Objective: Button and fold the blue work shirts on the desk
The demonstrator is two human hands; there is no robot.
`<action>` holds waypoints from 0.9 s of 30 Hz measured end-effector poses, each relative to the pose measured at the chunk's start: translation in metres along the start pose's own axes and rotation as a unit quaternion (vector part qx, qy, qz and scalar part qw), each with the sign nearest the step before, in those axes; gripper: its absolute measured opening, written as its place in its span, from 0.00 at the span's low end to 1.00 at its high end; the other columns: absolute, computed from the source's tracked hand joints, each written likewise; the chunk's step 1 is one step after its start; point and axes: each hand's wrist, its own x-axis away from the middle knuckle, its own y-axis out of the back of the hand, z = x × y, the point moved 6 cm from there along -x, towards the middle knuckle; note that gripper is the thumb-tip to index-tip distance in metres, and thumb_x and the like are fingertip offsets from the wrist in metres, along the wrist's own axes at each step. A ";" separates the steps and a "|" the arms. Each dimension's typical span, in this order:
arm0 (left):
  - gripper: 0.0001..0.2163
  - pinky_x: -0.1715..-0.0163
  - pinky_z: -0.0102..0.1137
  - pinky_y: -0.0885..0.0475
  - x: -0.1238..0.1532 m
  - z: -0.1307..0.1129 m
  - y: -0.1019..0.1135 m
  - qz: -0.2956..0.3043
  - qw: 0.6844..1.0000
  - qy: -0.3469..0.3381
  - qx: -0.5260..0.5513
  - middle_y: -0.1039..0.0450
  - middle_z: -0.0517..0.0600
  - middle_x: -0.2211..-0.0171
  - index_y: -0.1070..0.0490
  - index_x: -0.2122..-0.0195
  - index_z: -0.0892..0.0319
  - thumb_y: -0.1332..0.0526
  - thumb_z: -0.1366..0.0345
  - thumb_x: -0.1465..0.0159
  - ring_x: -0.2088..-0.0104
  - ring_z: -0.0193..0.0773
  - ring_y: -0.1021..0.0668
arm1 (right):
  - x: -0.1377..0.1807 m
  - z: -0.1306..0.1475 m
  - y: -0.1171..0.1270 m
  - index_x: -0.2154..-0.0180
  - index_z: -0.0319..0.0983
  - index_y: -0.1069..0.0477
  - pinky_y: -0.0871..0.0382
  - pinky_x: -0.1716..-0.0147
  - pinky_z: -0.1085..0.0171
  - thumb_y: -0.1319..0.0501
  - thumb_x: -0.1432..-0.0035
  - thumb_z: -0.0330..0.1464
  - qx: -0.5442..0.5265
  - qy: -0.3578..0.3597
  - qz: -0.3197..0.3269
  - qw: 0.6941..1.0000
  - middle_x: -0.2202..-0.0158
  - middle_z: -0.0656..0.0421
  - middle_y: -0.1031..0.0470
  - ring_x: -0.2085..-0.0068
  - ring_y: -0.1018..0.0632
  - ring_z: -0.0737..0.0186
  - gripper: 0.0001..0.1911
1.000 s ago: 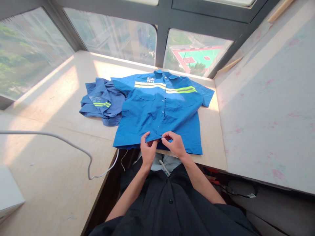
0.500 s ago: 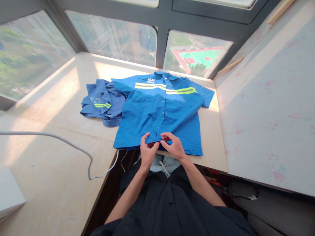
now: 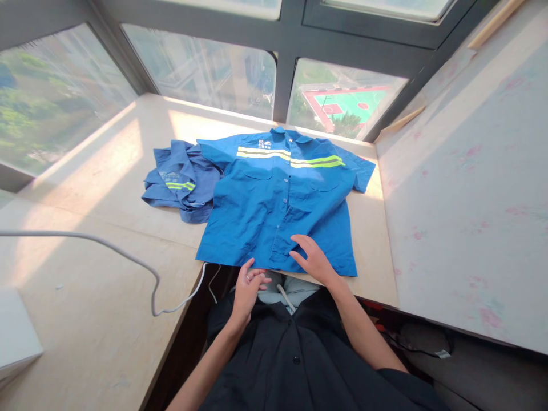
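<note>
A blue short-sleeved work shirt (image 3: 248, 211) lies spread front side up, its collar towards the window. A yellow and silver reflective stripe crosses the chest, and small buttons run down the middle. At the bottom hem, my left hand (image 3: 248, 288) is open, its fingers apart near the edge of the cloth. My right hand (image 3: 314, 260) is over the lower front of the shirt, right of the button line, fingers apart and holding nothing. Left of this shirt lies a second, crumpled blue garment (image 3: 182, 185) with a yellow stripe.
The pale wooden table (image 3: 94, 274) ends in front of my body. A grey-white cable (image 3: 124, 251) crosses its left side and drops over the edge. At the lower left stands a white box (image 3: 17, 331). Windows (image 3: 214, 74) rise behind, and a floral wall panel (image 3: 466, 188) on the right.
Both hands have let go of the shirt's hem at the button line and moved apart. My left hand went down and left, my right hand slightly right. The hem now lies flatter.
</note>
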 end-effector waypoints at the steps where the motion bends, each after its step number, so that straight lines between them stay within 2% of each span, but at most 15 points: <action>1: 0.31 0.73 0.29 0.27 0.002 0.001 0.008 -0.019 1.000 -0.001 0.011 0.26 0.53 0.61 0.40 0.43 0.61 0.34 0.62 0.49 0.68 0.41 0.18 | 0.003 -0.008 0.002 0.40 0.39 0.34 0.38 0.39 0.47 0.45 0.33 0.40 0.042 0.002 -0.001 0.999 0.40 0.46 0.32 0.39 0.32 0.49 0.23; 4: 0.24 0.72 0.28 0.27 0.003 -0.004 0.031 -0.096 0.994 -0.021 0.053 0.29 0.54 0.56 0.35 0.51 0.60 0.33 0.63 0.48 0.66 0.39 0.18 | 0.015 -0.030 0.006 0.34 0.37 0.42 0.44 0.36 0.44 0.48 0.32 0.43 0.148 -0.002 -0.009 0.989 0.32 0.44 0.45 0.32 0.43 0.46 0.29; 6: 0.19 0.74 0.26 0.29 0.000 -0.008 0.046 -0.154 0.984 -0.038 0.083 0.29 0.51 0.60 0.34 0.57 0.60 0.33 0.64 0.48 0.67 0.36 0.20 | 0.027 -0.044 0.009 0.32 0.34 0.47 0.47 0.36 0.43 0.49 0.31 0.45 0.202 -0.025 -0.021 0.979 0.30 0.42 0.53 0.30 0.49 0.44 0.33; 8: 0.16 0.75 0.25 0.31 -0.005 -0.014 0.058 -0.202 0.971 -0.054 0.115 0.30 0.48 0.65 0.35 0.62 0.59 0.33 0.64 0.49 0.67 0.36 0.21 | 0.040 -0.057 0.012 0.31 0.31 0.51 0.48 0.36 0.41 0.51 0.31 0.47 0.246 -0.060 -0.032 0.967 0.29 0.39 0.56 0.29 0.52 0.42 0.37; 11: 0.15 0.72 0.26 0.32 -0.014 -0.025 0.073 -0.244 0.953 -0.091 0.153 0.31 0.46 0.67 0.37 0.65 0.58 0.33 0.62 0.49 0.65 0.35 0.23 | 0.058 -0.075 0.015 0.31 0.31 0.52 0.49 0.36 0.40 0.55 0.31 0.49 0.292 -0.100 -0.030 0.951 0.30 0.39 0.51 0.30 0.49 0.41 0.38; 15: 0.17 0.68 0.27 0.32 -0.025 -0.040 0.086 -0.291 0.929 -0.129 0.187 0.30 0.44 0.65 0.38 0.64 0.56 0.33 0.62 0.50 0.66 0.32 0.25 | 0.069 -0.087 0.018 0.31 0.33 0.51 0.49 0.36 0.40 0.57 0.30 0.49 0.319 -0.104 -0.024 0.942 0.31 0.41 0.48 0.31 0.46 0.43 0.36; 18: 0.19 0.71 0.27 0.35 -0.031 -0.046 0.090 -0.307 0.924 -0.115 0.197 0.31 0.42 0.69 0.40 0.63 0.56 0.32 0.63 0.51 0.72 0.30 0.28 | 0.070 -0.088 0.019 0.31 0.33 0.50 0.49 0.36 0.41 0.58 0.30 0.49 0.322 -0.100 -0.023 0.941 0.31 0.42 0.48 0.31 0.46 0.43 0.35; 23: 0.17 0.77 0.25 0.38 -0.037 -0.049 0.090 -0.278 0.936 -0.104 0.192 0.34 0.40 0.77 0.41 0.70 0.57 0.32 0.59 0.52 0.77 0.28 0.31 | 0.070 -0.088 0.020 0.31 0.33 0.49 0.48 0.36 0.41 0.60 0.30 0.50 0.318 -0.105 -0.029 0.942 0.31 0.42 0.48 0.31 0.45 0.43 0.36; 27: 0.16 0.80 0.24 0.40 -0.032 -0.049 0.098 -0.324 0.915 -0.136 0.199 0.35 0.39 0.79 0.41 0.70 0.57 0.33 0.58 0.50 0.80 0.28 0.32 | 0.076 -0.085 0.019 0.32 0.33 0.47 0.47 0.36 0.41 0.60 0.30 0.51 0.309 -0.107 -0.031 0.944 0.31 0.42 0.47 0.31 0.45 0.43 0.37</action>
